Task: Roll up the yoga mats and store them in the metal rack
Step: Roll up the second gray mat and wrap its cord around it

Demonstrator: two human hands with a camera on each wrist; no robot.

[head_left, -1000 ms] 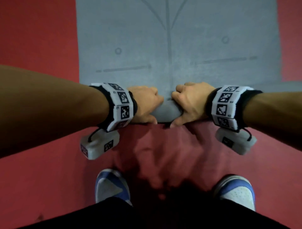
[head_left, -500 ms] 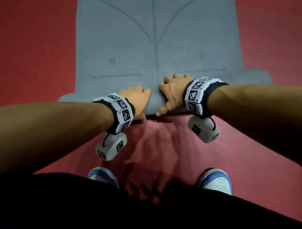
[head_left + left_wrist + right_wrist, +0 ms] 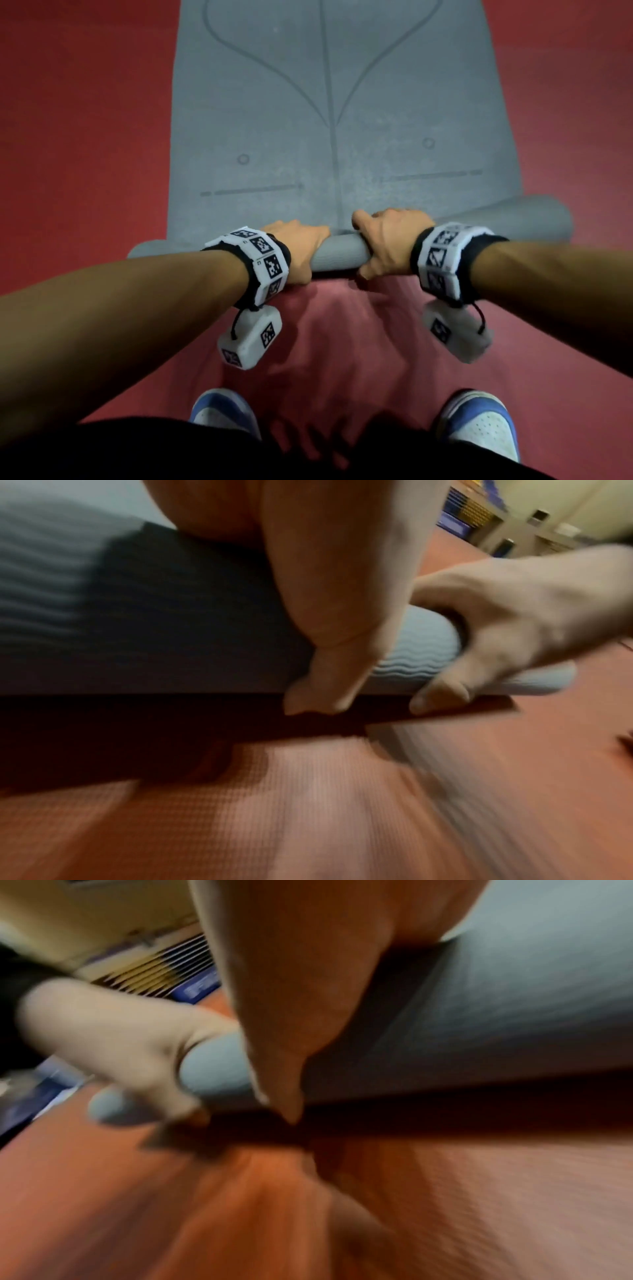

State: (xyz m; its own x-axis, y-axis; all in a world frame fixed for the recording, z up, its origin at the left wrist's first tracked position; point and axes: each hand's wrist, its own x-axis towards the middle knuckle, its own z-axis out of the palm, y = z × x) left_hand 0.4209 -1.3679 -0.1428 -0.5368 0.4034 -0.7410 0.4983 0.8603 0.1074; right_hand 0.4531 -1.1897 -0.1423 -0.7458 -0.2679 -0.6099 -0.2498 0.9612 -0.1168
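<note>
A grey yoga mat (image 3: 329, 102) lies flat on the red floor and stretches away from me. Its near end is wound into a roll (image 3: 339, 255) that runs across the view. My left hand (image 3: 301, 253) and right hand (image 3: 387, 243) sit side by side at the roll's middle, fingers curled over the top and thumbs on the near side. The left wrist view shows my left thumb (image 3: 329, 669) pressed against the roll (image 3: 421, 656), with the right hand (image 3: 514, 628) beside it. In the blurred right wrist view the roll (image 3: 215, 1066) shows between both hands.
Red floor (image 3: 85, 137) surrounds the mat on all sides. My two blue and white shoes (image 3: 222, 411) (image 3: 479, 421) stand just behind the roll. Shelving with blue bins (image 3: 514, 528) stands far off along a wall. No metal rack is in view.
Both hands have pushed the roll forward along the mat, nearer to the dashed lines printed on it. The hands stay together at the roll's middle.
</note>
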